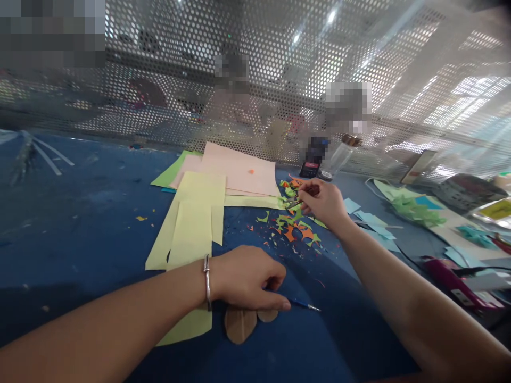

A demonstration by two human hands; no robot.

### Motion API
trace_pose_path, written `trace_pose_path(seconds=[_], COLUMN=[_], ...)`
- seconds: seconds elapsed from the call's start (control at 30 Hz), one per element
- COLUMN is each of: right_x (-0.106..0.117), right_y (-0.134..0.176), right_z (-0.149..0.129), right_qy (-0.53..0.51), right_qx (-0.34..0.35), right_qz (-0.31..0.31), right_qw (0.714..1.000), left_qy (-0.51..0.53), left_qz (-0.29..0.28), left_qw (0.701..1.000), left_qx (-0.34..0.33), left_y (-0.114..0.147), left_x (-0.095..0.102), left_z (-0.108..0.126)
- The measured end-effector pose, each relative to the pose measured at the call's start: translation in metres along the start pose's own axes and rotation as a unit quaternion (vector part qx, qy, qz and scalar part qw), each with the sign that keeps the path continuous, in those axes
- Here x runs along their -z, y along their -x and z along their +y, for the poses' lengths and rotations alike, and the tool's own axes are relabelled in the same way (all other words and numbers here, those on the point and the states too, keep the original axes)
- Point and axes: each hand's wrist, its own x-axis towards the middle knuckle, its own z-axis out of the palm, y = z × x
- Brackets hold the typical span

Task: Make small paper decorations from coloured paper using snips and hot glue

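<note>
A slim dark-and-silver metal tool, prob. scissors, is gripped in the R hand, its tip held in among small curled green-and-orange paper scraps on the blue-topped table. The L hand is set lower down, fingers curled under; past its thumb a thin blue pen-like tool w/ silvery tip is seen, but whether it's grasped or merely covered can't be told. Flat brown rounded discs, wood or card, are partly hidden just below that hand, so they could be nudged if it's shifted carelessly. Long pale-yellow paper strips are crossed by the L wrist & might be creased or dragged, esp. by the silver metal bracelet. Scraps could be scattered b/c they're loose, & a fingertip nipped if the tool is indeed scissors. Reach beyond is limited by the black smartphone, clear cylindrical container & perforated metal screen; pink paper sheets are stacked nearby. Pale-blue paper pieces & a magenta power strip w/ dark cables are placed off the R forearm; a cable could be snagged.
</note>
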Motion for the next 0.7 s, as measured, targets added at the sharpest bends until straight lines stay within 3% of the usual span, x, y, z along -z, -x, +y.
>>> trace_pose_path(seconds=[0.07, 0.2, 0.27, 0.47, 0.63, 0.7], right_x=[-0.006, -0.029, -0.031, 0.006, 0.02, 0.022], right_y=[0.004, 0.008, 0.007, 0.006, 0.012, 0.011], right_z=[-0.007, -0.02, -0.019, -0.006, -0.001, 0.003], right_qy=[-0.008, -0.023, -0.015, 0.017, 0.031, 0.039], right_qx=[0.003, 0.013, 0.008, -0.009, -0.012, -0.012], right_qz=[-0.006, -0.099, -0.111, -0.037, -0.084, -0.067], right_qw=[1.0, 0.995, 0.994, 0.999, 0.996, 0.997], left_qy=[0.004, 0.014, 0.014, -0.003, -0.015, -0.015], left_qz=[-0.003, -0.004, -0.002, -0.003, -0.014, -0.021], left_qw=[1.0, 1.0, 1.0, 1.0, 1.0, 1.0], left_qx=[0.004, 0.005, 0.004, 0.003, 0.008, 0.014], left_y=[0.0, 0.001, 0.002, 0.002, 0.003, 0.003], left_x=[0.0, 0.001, 0.001, -0.001, -0.001, 0.0], left_z=[0.0, 0.003, 0.004, 0.002, 0.002, 0.003])
